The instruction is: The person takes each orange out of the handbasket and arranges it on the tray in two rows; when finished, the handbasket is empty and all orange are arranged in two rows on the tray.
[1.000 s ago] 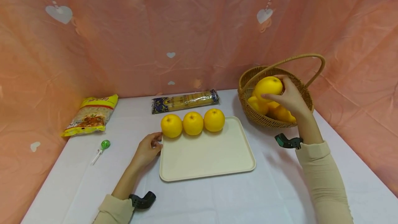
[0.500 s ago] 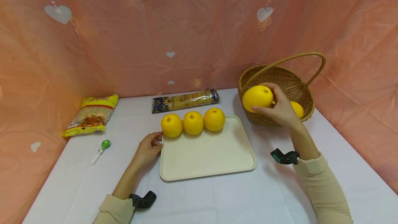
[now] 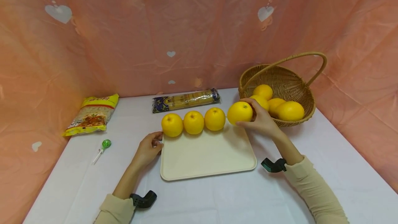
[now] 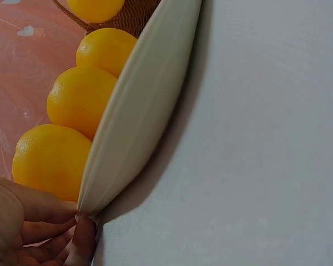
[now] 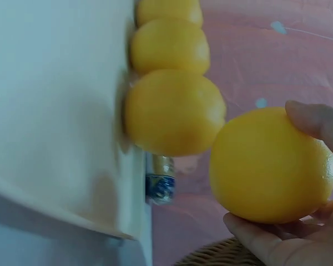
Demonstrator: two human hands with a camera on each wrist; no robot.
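Note:
My right hand [image 3: 259,118] grips a round yellow orange [image 3: 240,112] over the back right corner of a cream tray [image 3: 208,158]. In the right wrist view the thumb and fingers curl round this orange [image 5: 272,166], clear of the tray's surface. Along the tray's back edge stand three more oranges [image 3: 193,122] in a row. My left hand [image 3: 148,149] is at the tray's left edge. The left wrist view shows its thumb and finger pinching the tray's rim [image 4: 108,124] near the closest orange [image 4: 53,160].
A wicker basket [image 3: 292,75] with a tall handle stands at the back right, several yellow fruits [image 3: 290,111] inside. Behind the tray lies a pack of spaghetti [image 3: 186,101]. On the left are a yellow-edged food bag [image 3: 91,114] and a green lollipop [image 3: 106,144]. Pink curtains enclose the white table.
My right hand has lifted the orange out of the basket and carried it left and toward me, to the tray's back right corner. The left hand has stayed at the tray's edge.

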